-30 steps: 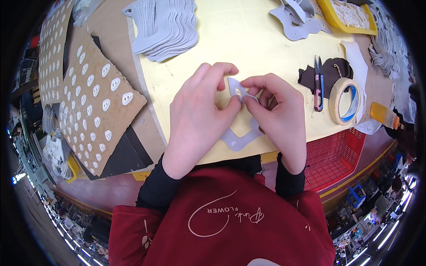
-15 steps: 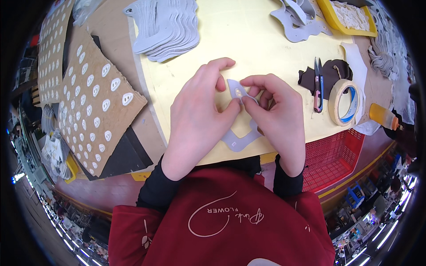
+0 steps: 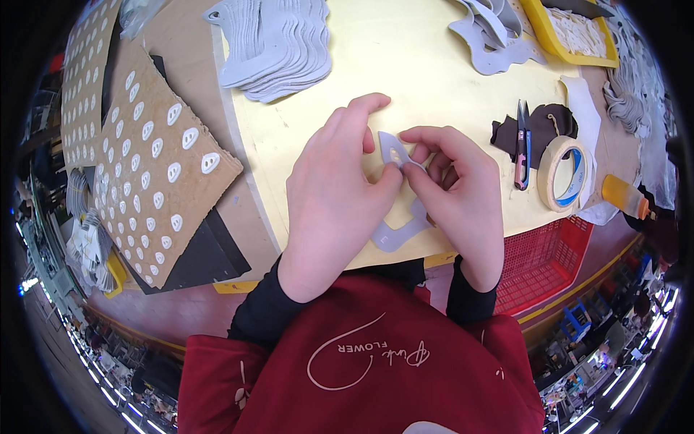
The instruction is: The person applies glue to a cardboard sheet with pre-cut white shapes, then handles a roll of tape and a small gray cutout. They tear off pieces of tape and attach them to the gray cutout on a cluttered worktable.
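Note:
On the yellow table covering lies a grey shoe-upper piece (image 3: 395,237), a curved cut part with a pointed upper end. Near that end sits a small pale patch with holes (image 3: 395,155). My left hand (image 3: 334,189) presses its thumb tip beside the patch, its index finger stretched out and apart; its other fingers are partly hidden. From the other side my right hand (image 3: 463,189) grips the piece's edge, thumb next to the left thumb and fingers curled. Both hands cover the middle of the piece.
At left, a brown board (image 3: 163,181) carries rows of white patches. A stack of grey pieces (image 3: 278,54) lies at the back. To the right are thread snips (image 3: 522,145), dark scrap (image 3: 553,119), a tape roll (image 3: 547,177), a yellow tray (image 3: 613,54) and a red basket (image 3: 542,260).
Both hands and the grey piece appear slightly farther right and lower, along with the table items, as the view has shifted. The grip looks nearly the same.

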The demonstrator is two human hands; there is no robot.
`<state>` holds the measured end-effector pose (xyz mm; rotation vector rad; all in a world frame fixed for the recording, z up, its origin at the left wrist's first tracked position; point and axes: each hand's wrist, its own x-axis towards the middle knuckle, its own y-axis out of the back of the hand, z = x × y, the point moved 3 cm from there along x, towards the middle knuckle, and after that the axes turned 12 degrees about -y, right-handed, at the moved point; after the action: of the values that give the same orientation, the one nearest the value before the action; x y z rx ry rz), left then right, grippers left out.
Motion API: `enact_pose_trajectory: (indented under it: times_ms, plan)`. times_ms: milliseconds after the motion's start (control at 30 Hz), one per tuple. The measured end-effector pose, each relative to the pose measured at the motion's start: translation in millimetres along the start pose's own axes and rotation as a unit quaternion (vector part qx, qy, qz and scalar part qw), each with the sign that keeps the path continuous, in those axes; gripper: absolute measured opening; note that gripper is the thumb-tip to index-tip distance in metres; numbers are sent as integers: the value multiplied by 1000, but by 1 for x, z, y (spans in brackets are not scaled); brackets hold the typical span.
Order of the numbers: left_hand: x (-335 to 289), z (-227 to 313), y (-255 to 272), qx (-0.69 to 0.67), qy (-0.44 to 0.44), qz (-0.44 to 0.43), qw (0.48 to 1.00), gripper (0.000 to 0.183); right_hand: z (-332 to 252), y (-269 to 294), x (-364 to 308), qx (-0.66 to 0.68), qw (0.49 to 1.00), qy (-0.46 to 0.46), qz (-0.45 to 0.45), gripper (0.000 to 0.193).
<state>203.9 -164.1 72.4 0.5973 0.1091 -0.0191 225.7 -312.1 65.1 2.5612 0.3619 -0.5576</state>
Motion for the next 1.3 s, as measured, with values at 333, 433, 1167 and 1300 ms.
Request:
enact_pose_trajectory:
  times_ms: [333,433,1167,1300]
  plan:
    - [-2,-1,-4,-1,14,16,1000,49,-2,-3,-3,20,999,-13,46,27]
    - [-2,-4,-3,4,-13,38,999,53,-2,-4,-4,16,998,-13,55,24]
    - [0,-17,3,-93,4,7,996,53,-3,1,0,-2,999,20,45,11]
    - [1,-18,4,-93,12,-3,996,48,-2,0,0,-6,999,18,49,10]
